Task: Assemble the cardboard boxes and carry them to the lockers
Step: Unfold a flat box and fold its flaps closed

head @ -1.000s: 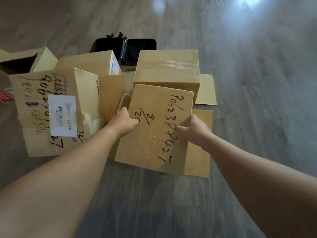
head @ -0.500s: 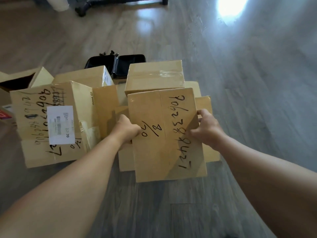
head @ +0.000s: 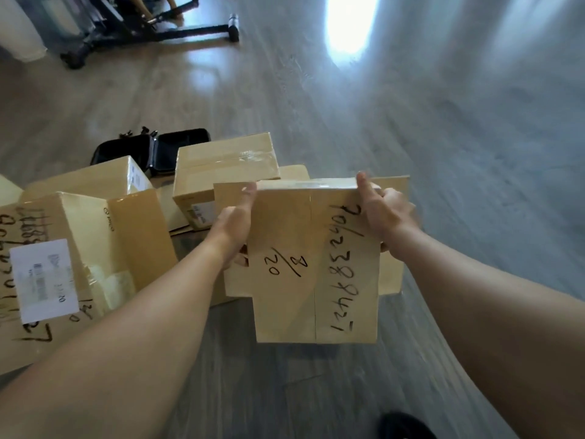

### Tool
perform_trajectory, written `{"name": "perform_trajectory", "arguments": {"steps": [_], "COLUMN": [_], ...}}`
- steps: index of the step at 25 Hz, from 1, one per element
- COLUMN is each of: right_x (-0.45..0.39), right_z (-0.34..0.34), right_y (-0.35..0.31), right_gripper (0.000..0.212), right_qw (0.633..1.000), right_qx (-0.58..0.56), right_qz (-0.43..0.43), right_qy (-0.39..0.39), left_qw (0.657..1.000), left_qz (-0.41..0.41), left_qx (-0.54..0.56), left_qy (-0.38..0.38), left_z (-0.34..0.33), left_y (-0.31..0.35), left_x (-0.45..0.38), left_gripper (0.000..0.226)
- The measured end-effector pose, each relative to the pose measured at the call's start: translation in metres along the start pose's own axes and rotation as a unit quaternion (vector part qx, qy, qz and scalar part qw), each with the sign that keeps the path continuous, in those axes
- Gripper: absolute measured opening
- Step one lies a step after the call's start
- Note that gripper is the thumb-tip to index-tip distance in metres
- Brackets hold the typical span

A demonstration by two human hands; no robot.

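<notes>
I hold a small cardboard box [head: 313, 267] with black handwritten numbers, lifted off the floor and tilted toward me. My left hand [head: 234, 229] grips its left side, thumb along the front edge, fingers hidden behind. My right hand [head: 384, 213] grips the top right corner, thumb up on the front face. Side flaps stick out on both sides. A taped, closed box [head: 221, 172] sits on the floor just behind it. To the left stands a larger box [head: 79, 248] with a white label and an open flap.
More cardboard boxes [head: 95, 179] crowd the floor at the left. A black open case [head: 152, 150] lies behind them. The wheeled black base of a stand [head: 152, 30] is at the far top left. Bare wood floor [head: 443, 153] stretches right and ahead.
The box has come up off the floor and turned upright toward me. My right hand slid from its side to the top right corner. The view tilted up, showing the stand.
</notes>
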State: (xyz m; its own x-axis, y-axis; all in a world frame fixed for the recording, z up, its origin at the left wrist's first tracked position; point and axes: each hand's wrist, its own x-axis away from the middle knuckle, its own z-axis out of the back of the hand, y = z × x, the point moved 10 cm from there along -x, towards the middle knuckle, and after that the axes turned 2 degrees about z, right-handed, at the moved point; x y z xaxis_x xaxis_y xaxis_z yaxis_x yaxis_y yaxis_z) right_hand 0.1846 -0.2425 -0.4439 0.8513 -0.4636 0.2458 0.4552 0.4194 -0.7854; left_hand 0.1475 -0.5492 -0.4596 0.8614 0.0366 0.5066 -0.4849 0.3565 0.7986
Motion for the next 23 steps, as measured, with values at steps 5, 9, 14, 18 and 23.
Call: {"name": "perform_trajectory", "arguments": {"steps": [5, 9, 14, 18, 23], "right_x": [0.003, 0.004, 0.009, 0.013, 0.032], "right_z": [0.017, 0.039, 0.078, 0.082, 0.084], "right_y": [0.003, -0.002, 0.013, 0.037, 0.039], "right_gripper": [0.069, 0.046, 0.018, 0.026, 0.090], "right_qw": [1.000, 0.997, 0.986, 0.976, 0.947], "right_qx": [-0.009, -0.033, -0.013, 0.048, 0.119], "right_qz": [0.003, 0.054, 0.143, 0.186, 0.276], "right_qy": [0.001, 0.042, 0.088, 0.099, 0.116], "left_qw": [1.000, 0.998, 0.988, 0.973, 0.949], "left_qz": [0.012, -0.057, -0.151, -0.189, -0.215], "left_qx": [0.025, 0.005, -0.035, -0.131, -0.224], "left_qy": [0.008, 0.021, -0.026, -0.013, 0.063], "left_z": [-0.019, -0.017, -0.049, -0.078, -0.081], "left_y": [0.014, 0.049, 0.073, 0.058, 0.065], "left_x": [0.010, 0.013, 0.003, -0.006, 0.003], "left_gripper": [0.049, 0.028, 0.013, 0.021, 0.020]}}
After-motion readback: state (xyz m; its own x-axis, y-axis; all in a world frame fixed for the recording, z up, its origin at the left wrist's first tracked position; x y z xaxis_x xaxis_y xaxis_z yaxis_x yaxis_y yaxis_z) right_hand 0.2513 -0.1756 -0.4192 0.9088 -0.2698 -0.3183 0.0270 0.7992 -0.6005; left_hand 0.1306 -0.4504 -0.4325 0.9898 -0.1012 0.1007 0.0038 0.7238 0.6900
